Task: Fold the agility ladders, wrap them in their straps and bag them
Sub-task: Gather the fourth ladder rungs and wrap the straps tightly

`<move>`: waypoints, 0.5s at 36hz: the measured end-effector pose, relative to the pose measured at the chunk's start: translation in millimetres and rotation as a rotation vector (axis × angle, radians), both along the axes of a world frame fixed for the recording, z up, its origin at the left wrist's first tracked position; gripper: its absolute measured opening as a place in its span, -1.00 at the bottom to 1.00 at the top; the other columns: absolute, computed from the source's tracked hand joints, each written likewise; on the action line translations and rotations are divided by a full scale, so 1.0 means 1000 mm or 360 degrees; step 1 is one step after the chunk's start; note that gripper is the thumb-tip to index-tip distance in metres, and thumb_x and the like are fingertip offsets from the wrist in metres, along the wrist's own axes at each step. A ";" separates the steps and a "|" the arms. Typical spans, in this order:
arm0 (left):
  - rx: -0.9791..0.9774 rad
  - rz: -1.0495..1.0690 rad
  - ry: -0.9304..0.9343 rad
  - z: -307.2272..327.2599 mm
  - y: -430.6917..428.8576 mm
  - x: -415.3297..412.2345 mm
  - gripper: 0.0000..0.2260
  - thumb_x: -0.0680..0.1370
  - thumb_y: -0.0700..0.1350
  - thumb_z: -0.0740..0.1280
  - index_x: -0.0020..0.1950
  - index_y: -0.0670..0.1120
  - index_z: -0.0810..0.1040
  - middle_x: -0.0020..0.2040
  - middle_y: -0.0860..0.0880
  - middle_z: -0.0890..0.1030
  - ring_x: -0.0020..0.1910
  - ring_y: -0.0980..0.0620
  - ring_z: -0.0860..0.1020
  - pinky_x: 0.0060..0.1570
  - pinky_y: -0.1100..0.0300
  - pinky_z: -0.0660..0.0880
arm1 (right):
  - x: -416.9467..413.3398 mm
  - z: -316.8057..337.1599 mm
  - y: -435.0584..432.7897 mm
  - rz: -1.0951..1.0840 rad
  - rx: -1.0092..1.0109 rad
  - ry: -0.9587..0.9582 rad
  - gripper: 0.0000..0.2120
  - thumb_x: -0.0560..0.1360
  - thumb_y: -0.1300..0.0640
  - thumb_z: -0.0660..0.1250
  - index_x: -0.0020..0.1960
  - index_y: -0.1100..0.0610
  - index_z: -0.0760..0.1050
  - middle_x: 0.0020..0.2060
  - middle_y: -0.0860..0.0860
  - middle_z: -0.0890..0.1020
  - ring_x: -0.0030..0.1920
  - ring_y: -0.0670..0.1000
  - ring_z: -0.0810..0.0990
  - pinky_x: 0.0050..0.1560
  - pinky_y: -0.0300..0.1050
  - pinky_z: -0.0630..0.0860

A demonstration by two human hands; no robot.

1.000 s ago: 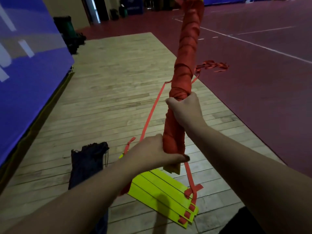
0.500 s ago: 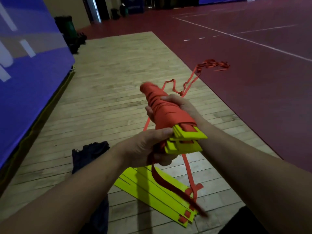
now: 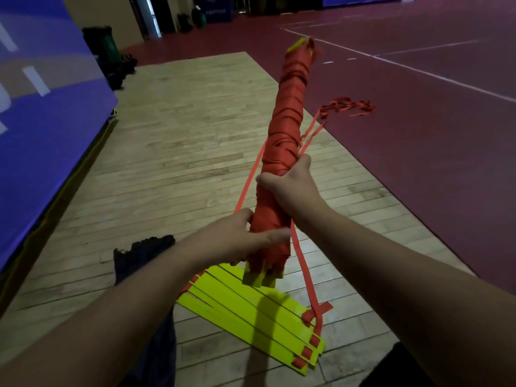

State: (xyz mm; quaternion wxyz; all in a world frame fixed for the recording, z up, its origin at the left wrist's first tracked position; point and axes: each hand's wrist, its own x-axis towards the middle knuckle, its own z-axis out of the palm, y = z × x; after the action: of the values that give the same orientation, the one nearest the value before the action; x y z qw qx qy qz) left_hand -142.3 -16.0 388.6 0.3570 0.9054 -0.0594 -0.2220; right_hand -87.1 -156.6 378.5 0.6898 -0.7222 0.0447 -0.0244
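Note:
A folded agility ladder bundle (image 3: 290,107), wound in orange strap with yellow rung ends showing at both tips, points up and away from me. My left hand (image 3: 237,238) grips its lower end. My right hand (image 3: 290,185) grips it just above. Loose orange strap (image 3: 304,263) hangs from the bundle down to a second stack of yellow rungs (image 3: 251,311) lying flat on the wooden floor. More strap runs to a tangled orange pile (image 3: 346,106) on the red court. A dark bag (image 3: 142,255) lies crumpled on the floor to the left.
A blue padded wall (image 3: 47,129) runs along the left. Dark bins and gear (image 3: 109,54) stand at the far left corner. The wooden floor (image 3: 181,121) meets the red court (image 3: 418,135) on the right.
Half a second ago the bundle pointed away almost end-on; now it is tilted up again with its far tip raised. Both hands kept their grip throughout.

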 end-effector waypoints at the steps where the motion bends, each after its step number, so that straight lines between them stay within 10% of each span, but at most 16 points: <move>1: 0.0149 0.0021 -0.0127 -0.004 -0.003 -0.001 -0.38 0.29 0.50 0.39 0.07 0.05 0.46 -0.15 0.02 0.65 -0.30 0.12 0.60 -0.28 0.14 0.54 | -0.001 -0.001 0.001 -0.0009 -0.0007 -0.0052 -0.43 0.44 0.23 0.46 0.24 0.06 0.15 -0.02 0.18 0.57 -0.09 0.21 0.70 -0.10 0.20 0.69; 9: -0.0556 -0.0151 -0.0088 0.008 0.012 0.002 -0.46 0.20 0.30 0.46 0.11 0.13 0.55 -0.12 0.13 0.70 -0.17 0.12 0.64 -0.02 0.04 0.62 | -0.002 0.026 -0.001 0.0080 0.0763 -0.0101 -0.33 0.43 0.01 0.53 0.37 0.26 0.30 0.02 0.11 0.64 -0.07 0.06 0.67 -0.06 0.08 0.68; 14: -0.0834 -0.0366 0.0173 0.023 0.023 -0.006 -0.29 0.04 0.45 0.56 0.01 0.04 0.64 -0.02 -0.14 0.61 -0.02 -0.18 0.52 0.09 -0.21 0.46 | -0.010 0.032 -0.003 0.0927 0.1462 0.0379 -0.39 0.39 -0.21 0.42 0.18 0.27 0.51 -0.15 0.11 0.55 -0.21 0.04 0.57 -0.13 -0.07 0.58; 18: -0.0893 -0.0308 0.0370 0.020 0.035 -0.005 -0.16 -0.01 0.39 0.62 0.02 -0.16 0.59 0.01 -0.30 0.56 0.03 -0.27 0.48 0.14 -0.16 0.38 | -0.010 0.029 0.002 0.0895 0.1554 0.0416 -0.51 0.43 -0.08 0.42 0.12 0.31 0.49 -0.10 0.15 0.61 -0.16 0.08 0.66 -0.12 -0.04 0.67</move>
State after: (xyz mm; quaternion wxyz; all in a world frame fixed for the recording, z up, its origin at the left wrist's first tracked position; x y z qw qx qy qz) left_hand -147.4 19.3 408.5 0.5744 0.7302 -0.1631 -0.3319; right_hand -97.2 -154.5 407.1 0.9118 -0.3014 -0.0578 0.2727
